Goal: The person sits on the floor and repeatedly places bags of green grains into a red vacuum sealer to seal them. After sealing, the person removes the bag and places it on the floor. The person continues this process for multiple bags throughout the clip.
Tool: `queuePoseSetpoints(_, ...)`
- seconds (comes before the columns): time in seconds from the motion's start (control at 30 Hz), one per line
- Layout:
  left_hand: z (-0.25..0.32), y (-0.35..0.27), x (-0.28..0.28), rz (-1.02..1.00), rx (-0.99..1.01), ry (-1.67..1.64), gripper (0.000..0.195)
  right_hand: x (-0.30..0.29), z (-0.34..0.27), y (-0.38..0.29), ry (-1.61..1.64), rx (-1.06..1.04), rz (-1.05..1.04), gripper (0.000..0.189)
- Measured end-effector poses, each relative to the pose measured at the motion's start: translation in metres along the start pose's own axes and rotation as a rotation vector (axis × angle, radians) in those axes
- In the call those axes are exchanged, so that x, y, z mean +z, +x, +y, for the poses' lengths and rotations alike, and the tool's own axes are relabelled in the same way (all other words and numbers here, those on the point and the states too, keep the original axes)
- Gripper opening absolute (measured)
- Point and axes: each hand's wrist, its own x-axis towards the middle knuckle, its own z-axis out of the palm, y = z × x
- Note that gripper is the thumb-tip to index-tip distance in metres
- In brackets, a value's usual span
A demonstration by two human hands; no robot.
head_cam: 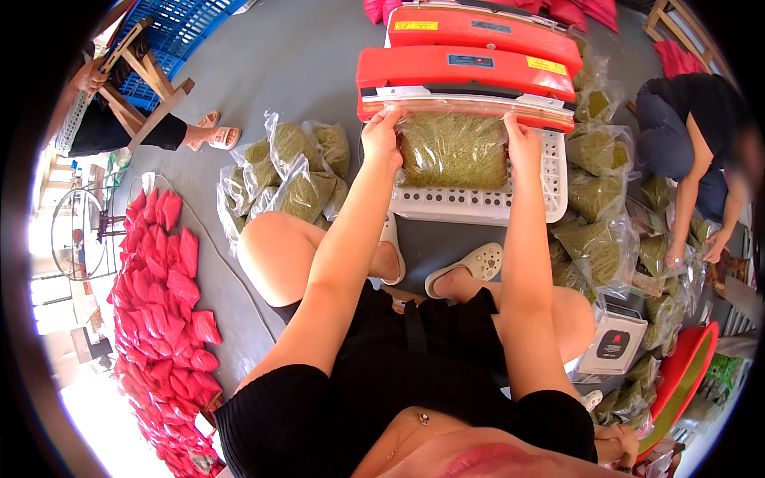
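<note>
A clear plastic bag of small green beans (452, 152) lies flat before me, its top edge at the sealing strip of a red bag heat sealer (418, 69). My left hand (382, 137) pinches the bag's upper left corner. With my right hand (522, 143) I grip its upper right corner. The sealer's black handle and metal bar (472, 91) run just beyond the bag's top edge. Under the bag is a white perforated plastic crate (478, 209), which bears the sealer.
A second red sealer (478, 30) stands behind. Filled clear bags sit at left (305, 191) and right (597, 191). Pink bags (158, 299) form a long pile at far left. One person (687, 131) handles bags at right; another's hand (89, 76) holds a wooden stool (140, 89).
</note>
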Motion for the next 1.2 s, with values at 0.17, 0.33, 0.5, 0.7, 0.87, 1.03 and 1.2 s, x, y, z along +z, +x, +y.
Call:
queuePoseSetpoints(0.17, -0.002, -0.001, -0.006, 0.033, 0.029, 0.019, 0.008, 0.002, 0.013, 0.013, 0.050, -0.017, -0.051, 0.045)
queuePoseSetpoints(0.33, 0.000, -0.020, 0.017, 0.071, -0.019, -0.040, 0.007, -0.005, 0.001, 0.001, 0.236, -0.109, -0.024, 0.040)
queuePoseSetpoints(0.5, -0.006, -0.007, -0.002, 0.019, 0.003, 0.003, 0.009, -0.002, 0.020, 0.018, 0.199, -0.089, -0.090, 0.046)
queuePoseSetpoints(0.7, -0.004, 0.007, -0.003, 0.027, -0.077, 0.093, 0.015, -0.003, 0.035, 0.032, 0.148, -0.168, -0.040, 0.043)
queuePoseSetpoints(0.87, -0.014, 0.015, 0.001, 0.076, -0.009, 0.186, 0.018, -0.002, 0.037, 0.024, 0.171, -0.147, -0.014, 0.039)
queuePoseSetpoints(1.03, -0.005, 0.001, 0.013, 0.218, -0.174, 0.110, 0.021, -0.005, -0.010, -0.006, 0.078, -0.092, 0.022, 0.035)
queuePoseSetpoints(1.2, -0.006, 0.008, 0.005, 0.042, -0.025, 0.023, 0.009, -0.003, -0.012, -0.010, 0.142, 0.090, 0.023, 0.039)
